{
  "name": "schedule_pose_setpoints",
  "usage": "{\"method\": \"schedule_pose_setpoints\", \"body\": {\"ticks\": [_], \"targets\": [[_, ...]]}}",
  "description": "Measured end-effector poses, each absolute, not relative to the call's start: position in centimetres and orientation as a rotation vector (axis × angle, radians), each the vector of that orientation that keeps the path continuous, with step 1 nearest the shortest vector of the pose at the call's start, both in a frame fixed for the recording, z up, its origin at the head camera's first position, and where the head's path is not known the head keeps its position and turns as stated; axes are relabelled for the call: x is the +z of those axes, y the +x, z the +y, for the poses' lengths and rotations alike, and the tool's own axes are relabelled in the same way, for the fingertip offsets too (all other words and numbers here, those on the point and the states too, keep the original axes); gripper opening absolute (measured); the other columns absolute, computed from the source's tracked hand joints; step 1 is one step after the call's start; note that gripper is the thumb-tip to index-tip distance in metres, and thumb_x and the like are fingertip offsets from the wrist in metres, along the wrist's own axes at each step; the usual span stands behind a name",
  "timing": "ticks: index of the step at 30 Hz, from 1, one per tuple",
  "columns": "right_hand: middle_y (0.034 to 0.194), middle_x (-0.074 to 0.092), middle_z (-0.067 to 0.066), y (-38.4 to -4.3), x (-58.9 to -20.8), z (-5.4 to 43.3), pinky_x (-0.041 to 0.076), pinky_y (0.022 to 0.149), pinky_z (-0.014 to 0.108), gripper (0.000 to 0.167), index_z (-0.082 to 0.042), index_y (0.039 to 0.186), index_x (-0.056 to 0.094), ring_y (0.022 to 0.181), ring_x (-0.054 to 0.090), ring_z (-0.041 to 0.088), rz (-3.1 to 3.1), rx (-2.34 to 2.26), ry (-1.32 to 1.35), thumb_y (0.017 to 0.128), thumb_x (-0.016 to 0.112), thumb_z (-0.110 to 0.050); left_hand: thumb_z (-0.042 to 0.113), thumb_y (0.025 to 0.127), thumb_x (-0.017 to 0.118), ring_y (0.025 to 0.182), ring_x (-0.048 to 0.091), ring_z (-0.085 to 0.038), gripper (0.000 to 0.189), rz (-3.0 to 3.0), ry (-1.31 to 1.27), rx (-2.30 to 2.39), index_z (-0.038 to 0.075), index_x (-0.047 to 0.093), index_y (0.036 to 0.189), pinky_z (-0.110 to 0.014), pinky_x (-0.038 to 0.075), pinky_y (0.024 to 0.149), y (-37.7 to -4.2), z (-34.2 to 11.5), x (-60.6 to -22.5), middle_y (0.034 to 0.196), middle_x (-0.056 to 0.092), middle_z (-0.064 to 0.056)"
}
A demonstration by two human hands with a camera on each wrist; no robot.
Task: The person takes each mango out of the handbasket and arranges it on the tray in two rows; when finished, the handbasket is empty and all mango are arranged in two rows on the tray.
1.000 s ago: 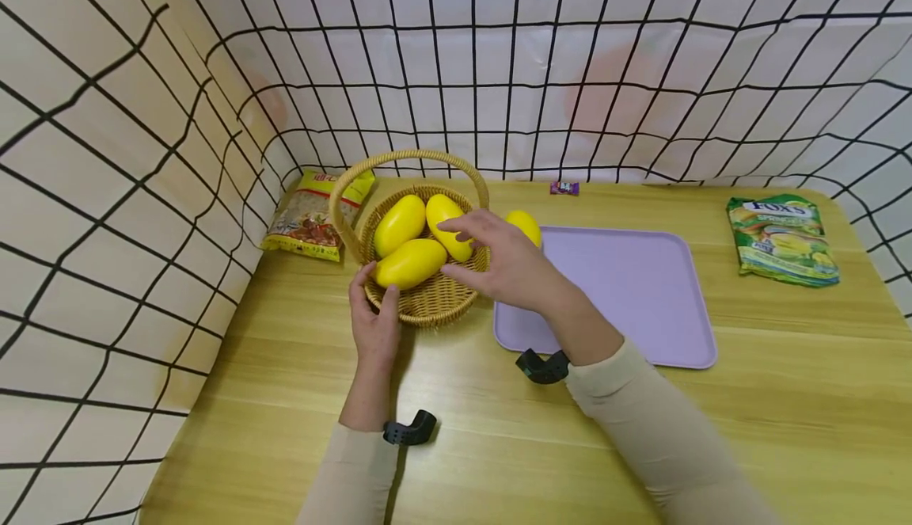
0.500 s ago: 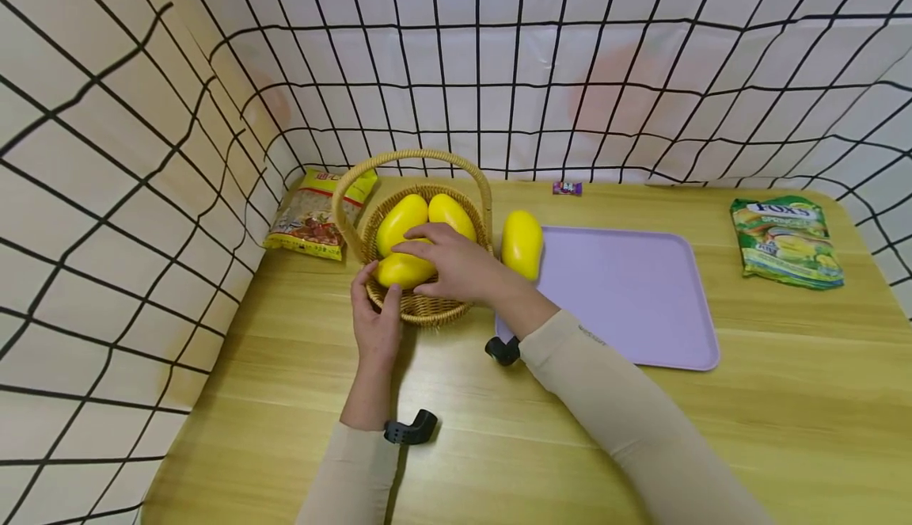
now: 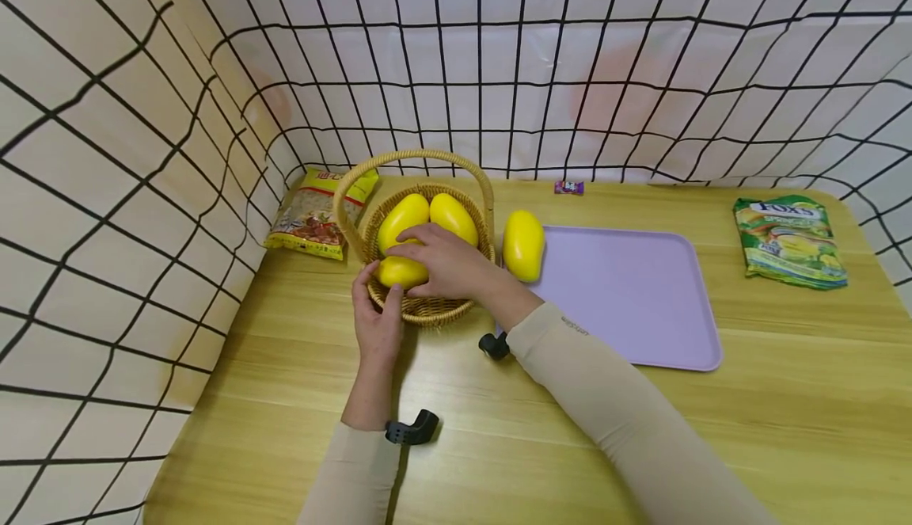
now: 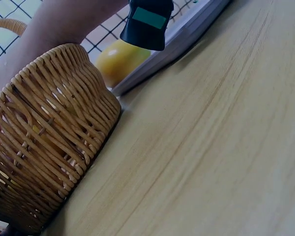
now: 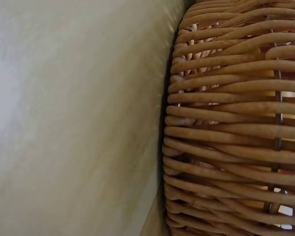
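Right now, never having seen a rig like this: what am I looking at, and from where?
No machine: a person's bare left hand and right hand, each wrist wearing a black camera. The head view looks down; both wrist views show a tan wicker basket's woven side up close.

On the pale wooden table, that basket contains three smooth yellow mango-shaped fruits; a fourth yellow fruit lies at a flat lilac rectangular tray's left edge. Around them: a yellow plastic bag, a small purple packet, a green plastic bag.

The left hand holds the basket's rim; the right grips the nearest fruit.
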State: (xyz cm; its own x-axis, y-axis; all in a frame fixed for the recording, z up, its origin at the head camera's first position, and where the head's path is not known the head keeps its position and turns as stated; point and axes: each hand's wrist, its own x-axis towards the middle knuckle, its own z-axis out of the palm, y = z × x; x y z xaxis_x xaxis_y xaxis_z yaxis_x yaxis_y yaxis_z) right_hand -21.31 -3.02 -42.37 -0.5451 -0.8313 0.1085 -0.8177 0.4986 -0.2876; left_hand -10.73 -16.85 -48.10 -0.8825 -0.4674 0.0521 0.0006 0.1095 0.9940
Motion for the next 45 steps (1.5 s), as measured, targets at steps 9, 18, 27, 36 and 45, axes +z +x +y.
{"method": "schedule_pose_setpoints", "body": {"ticks": [9,18,27,36,45], "targets": [[0.152,0.050,0.006,-21.40,-42.62,-3.10,0.032,0.123,0.041,0.071,-0.022,0.148,0.055,0.142,0.044,0.025,2.697,-0.468,-1.473,0.086,0.080,-0.046,0.018,0.096,0.061,0.148,0.035,-0.022,0.049,-2.048,0.456,-1.822,0.016,0.048,0.143,-0.047,0.024,0.125,-10.77,-16.77,-48.10,0.154,0.043,-0.006],[0.152,0.050,0.008,-21.33,-42.72,-3.00,0.030,0.124,0.042,0.071,-0.021,0.148,0.055,0.143,0.044,0.026,2.686,-0.474,-1.471,0.087,0.079,-0.046,0.018,0.096,0.061,0.148,0.034,-0.023,0.049,-2.053,0.436,-1.813,0.015,0.048,0.144,-0.047,0.023,0.126,-10.75,-16.68,-48.05,0.154,0.043,-0.007],[0.152,0.050,0.008,-21.36,-42.77,-3.02,0.029,0.125,0.042,0.070,-0.020,0.147,0.055,0.143,0.043,0.026,2.671,-0.482,-1.463,0.087,0.079,-0.046,0.018,0.096,0.061,0.148,0.034,-0.021,0.049,-2.051,0.441,-1.818,0.016,0.048,0.144,-0.046,0.022,0.125,-10.70,-16.62,-48.04,0.154,0.042,-0.005],[0.150,0.053,0.007,-21.50,-42.89,-3.12,0.030,0.124,0.041,0.061,-0.019,0.144,0.058,0.141,0.044,0.026,2.666,-0.460,-1.476,0.089,0.078,-0.036,0.017,0.096,0.060,0.146,0.037,-0.021,0.049,-2.053,0.435,-1.806,0.015,0.048,0.143,-0.045,0.023,0.125,-10.75,-16.69,-48.08,0.152,0.045,-0.006],[0.149,0.053,0.008,-21.50,-42.88,-3.15,0.031,0.123,0.041,0.059,-0.019,0.144,0.059,0.140,0.045,0.027,2.661,-0.457,-1.482,0.090,0.078,-0.034,0.017,0.097,0.060,0.146,0.036,-0.020,0.049,-2.051,0.441,-1.825,0.013,0.047,0.144,-0.044,0.023,0.125,-10.76,-16.75,-48.11,0.153,0.044,-0.006]]}}
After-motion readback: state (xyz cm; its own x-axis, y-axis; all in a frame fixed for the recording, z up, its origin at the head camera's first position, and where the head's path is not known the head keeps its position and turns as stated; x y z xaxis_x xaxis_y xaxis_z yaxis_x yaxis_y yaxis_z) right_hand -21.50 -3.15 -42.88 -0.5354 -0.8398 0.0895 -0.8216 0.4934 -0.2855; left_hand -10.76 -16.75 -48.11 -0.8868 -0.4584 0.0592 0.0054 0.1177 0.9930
